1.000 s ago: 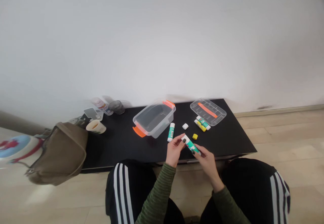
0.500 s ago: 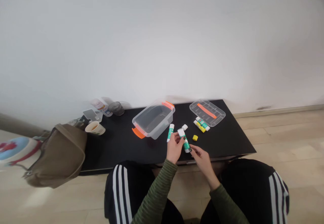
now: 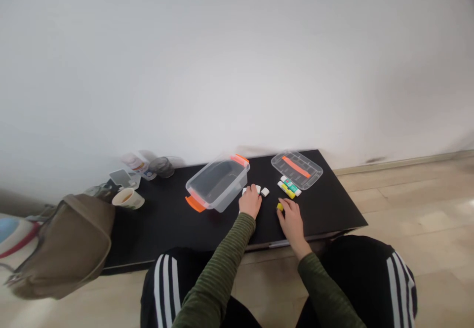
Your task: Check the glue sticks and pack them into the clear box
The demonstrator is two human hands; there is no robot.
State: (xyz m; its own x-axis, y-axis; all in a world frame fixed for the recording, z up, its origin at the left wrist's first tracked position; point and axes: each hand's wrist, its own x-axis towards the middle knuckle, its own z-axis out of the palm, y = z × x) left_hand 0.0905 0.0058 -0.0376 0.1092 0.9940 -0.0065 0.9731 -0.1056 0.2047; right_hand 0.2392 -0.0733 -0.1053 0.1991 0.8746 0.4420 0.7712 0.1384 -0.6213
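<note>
My left hand [image 3: 251, 203] is low over the black table, its fingers curled over a white-and-green glue stick [image 3: 258, 188]; mostly its white end shows. Another white end [image 3: 244, 190], of a second glue stick, sticks out on the hand's left, the rest covered by the hand. Just right of these fingertips lies a loose white cap [image 3: 264, 191]. Thumb and fingers of my right hand [image 3: 292, 220] close around a small yellow cap [image 3: 280, 207] on the table. Beyond that hand, a green glue stick [image 3: 291, 185] and a yellow one [image 3: 286, 190] lie side by side.
A clear plastic box [image 3: 225, 197] with orange latches stands behind my left hand. Its lid [image 3: 313, 175] lies at the back right of the black table [image 3: 166, 229]. Leftward are a paper cup [image 3: 135, 200], a dark jar [image 3: 162, 168], a spray can [image 3: 142, 168] and a brown bag [image 3: 76, 241].
My left hand has lowered the glue stick to the table beside the other one. My right hand has let go of that stick's lower end and moved onto the yellow cap.
</note>
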